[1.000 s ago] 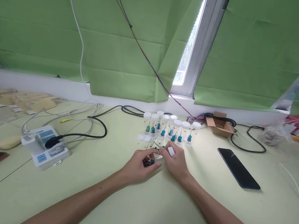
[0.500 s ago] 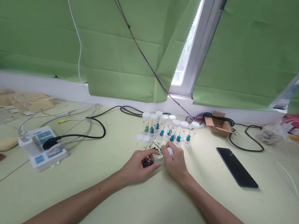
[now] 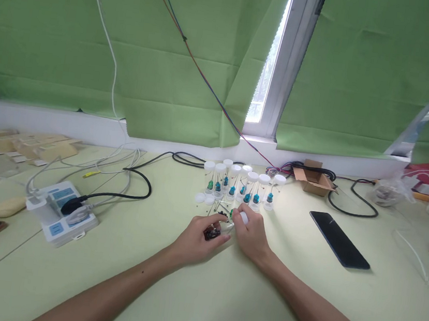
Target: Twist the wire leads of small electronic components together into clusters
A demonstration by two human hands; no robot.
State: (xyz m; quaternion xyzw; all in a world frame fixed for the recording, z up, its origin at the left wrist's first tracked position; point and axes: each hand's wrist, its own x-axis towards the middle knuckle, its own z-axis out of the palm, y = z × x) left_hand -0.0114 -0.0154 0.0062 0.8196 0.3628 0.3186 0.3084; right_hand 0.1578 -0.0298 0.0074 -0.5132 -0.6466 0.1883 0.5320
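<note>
Head view: left grip (image 3: 196, 238) curls around dark pieces (image 3: 212, 234), right grip (image 3: 254, 234) clasps white piece (image 3: 244, 217).

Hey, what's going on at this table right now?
At the table, a person's left hand curls around what looks like a clear container with dark pieces. The right hand holds a white cap. Capped clear tubes stand just beyond, and a dark phone lies off to the right.
</note>
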